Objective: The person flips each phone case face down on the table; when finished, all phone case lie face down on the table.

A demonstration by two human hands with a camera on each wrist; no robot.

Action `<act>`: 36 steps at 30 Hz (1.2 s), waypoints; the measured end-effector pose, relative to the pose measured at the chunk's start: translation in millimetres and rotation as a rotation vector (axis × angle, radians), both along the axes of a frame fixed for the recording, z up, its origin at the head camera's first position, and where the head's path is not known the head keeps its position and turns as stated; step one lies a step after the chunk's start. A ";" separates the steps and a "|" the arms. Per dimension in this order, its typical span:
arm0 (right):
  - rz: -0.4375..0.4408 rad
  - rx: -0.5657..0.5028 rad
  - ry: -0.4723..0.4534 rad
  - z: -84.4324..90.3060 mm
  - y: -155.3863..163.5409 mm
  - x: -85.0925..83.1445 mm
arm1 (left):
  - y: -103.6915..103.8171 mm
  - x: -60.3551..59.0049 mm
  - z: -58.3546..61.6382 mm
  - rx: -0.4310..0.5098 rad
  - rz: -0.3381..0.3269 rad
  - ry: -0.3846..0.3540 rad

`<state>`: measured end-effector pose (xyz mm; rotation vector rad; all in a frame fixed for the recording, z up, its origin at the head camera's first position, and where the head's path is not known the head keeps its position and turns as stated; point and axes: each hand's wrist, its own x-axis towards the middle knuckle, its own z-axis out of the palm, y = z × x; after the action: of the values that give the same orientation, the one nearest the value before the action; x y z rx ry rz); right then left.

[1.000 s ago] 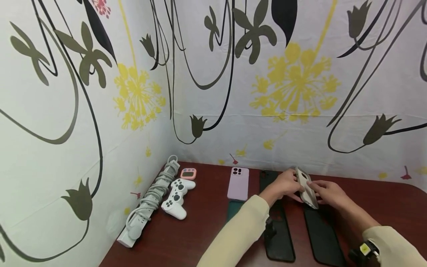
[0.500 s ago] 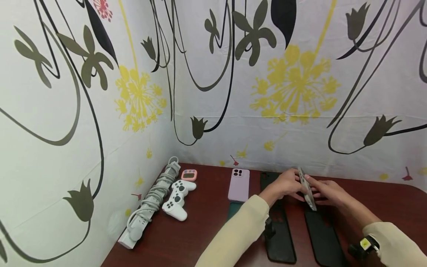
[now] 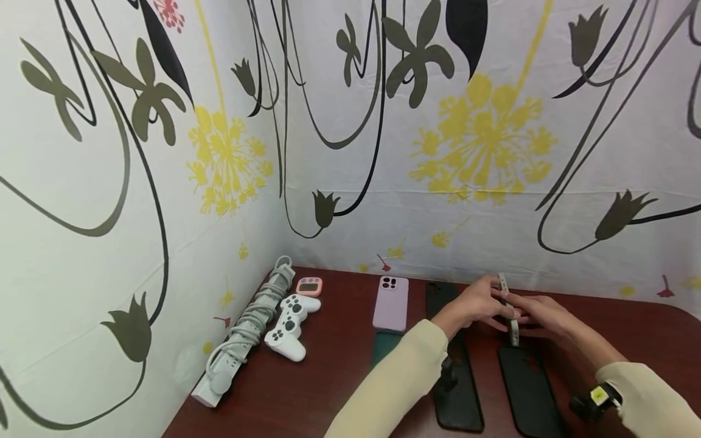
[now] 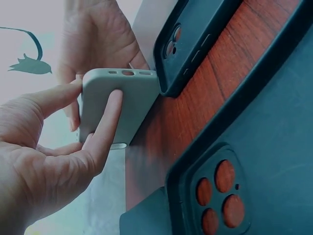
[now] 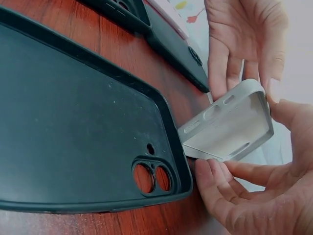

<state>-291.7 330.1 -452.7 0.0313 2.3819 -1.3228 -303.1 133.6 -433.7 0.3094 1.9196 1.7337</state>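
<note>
Both hands hold a light grey phone case (image 3: 513, 333), standing on its long edge over the table. My left hand (image 3: 475, 307) grips it from the left, one finger laid along the back of the case (image 4: 115, 105) in the left wrist view. From the other side my right hand (image 3: 544, 316) holds its edges between thumb and fingers; the case's hollow inside (image 5: 239, 125) faces the right wrist view. Just in front lies a black phone case (image 3: 531, 389) with two round camera holes. Another black case (image 3: 460, 389) lies left of it, partly under the left forearm.
Further left are a lilac phone case (image 3: 391, 304) and a dark green case (image 3: 384, 345), mostly behind the left sleeve. A white game controller (image 3: 292, 325), a small pink timer (image 3: 309, 286) and a cord-wrapped power strip (image 3: 252, 322) lie along the left wall. A patterned cloth (image 3: 350, 170) bounds the table behind.
The grey phone case has turned in the hands from showing its face to edge-on, shifting slightly right. Both hands have kept hold of it, the left moving a little to the right.
</note>
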 end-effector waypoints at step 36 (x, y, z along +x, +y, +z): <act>-0.273 -0.177 0.097 -2.4 1.4 24.4 | 16.7 13.7 -20.3 -0.130 0.078 0.033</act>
<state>-267.3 331.5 -455.1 0.2548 2.3942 -1.6922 -289.4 150.3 -454.0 0.2191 2.0824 1.6519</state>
